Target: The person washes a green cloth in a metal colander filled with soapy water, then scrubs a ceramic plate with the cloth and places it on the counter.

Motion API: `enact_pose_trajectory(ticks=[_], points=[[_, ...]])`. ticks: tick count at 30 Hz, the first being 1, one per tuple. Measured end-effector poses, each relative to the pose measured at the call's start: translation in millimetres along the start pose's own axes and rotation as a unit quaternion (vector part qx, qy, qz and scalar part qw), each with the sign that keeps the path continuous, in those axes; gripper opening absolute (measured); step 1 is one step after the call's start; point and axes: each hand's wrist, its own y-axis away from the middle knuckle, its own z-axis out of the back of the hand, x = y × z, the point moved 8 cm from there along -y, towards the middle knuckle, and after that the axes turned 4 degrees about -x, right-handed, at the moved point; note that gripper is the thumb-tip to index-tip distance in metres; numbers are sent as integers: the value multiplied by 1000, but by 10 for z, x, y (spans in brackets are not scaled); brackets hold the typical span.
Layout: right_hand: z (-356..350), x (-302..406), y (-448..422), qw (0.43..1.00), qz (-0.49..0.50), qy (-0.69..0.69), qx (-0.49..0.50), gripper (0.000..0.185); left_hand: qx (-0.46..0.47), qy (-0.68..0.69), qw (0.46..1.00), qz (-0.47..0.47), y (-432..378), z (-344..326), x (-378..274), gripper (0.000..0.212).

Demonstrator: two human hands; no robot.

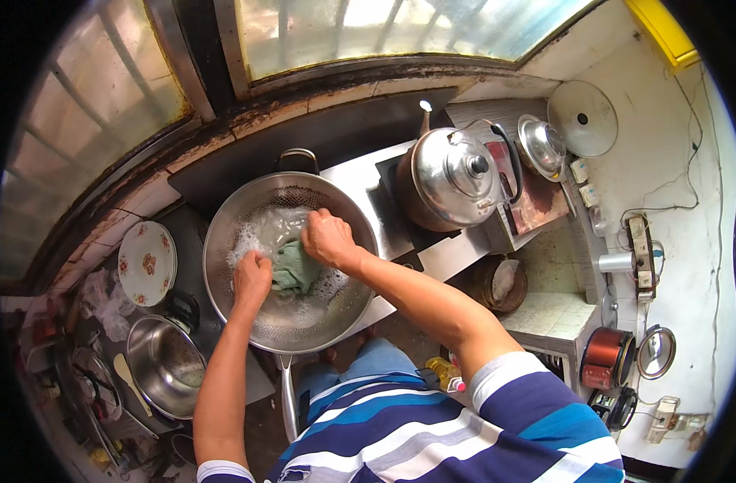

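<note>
A large metal wok point(338, 320) stands on the stove before me, with soapy water in its bottom. A wet green cloth point(293, 270) lies bunched in the water between my hands. My right hand point(330, 237) closes on the cloth's upper right part, its fingers curled. At the cloth's left edge is my left hand point(252, 279), fingers bent and thumb up; whether it grips the cloth is hidden. The wok's long handle point(287, 398) points towards my body, and a loop handle point(298, 156) is on the far side.
A metal kettle point(452, 181) stands on the burner to the right. Left of the wok are floral plates point(147, 264), a steel pot point(165, 368) and a pale spatula point(131, 383). A lidded bowl point(542, 147) sits at the back right. Barred windows point(374, 30) are behind the stove.
</note>
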Motion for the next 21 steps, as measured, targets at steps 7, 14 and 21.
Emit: enact_pose_trajectory(ticks=[7,14,21], points=[[-347,-196,48,970,-141,-167,106,44,131,430,862,235,67,-357,-318,44],[151,439,281,989,126,-77,30,28,57,349,933,61,295,153,-546,33],[31,335,894,994,78,-66,48,28,2,50,983,-179,901,111,-1101,23]])
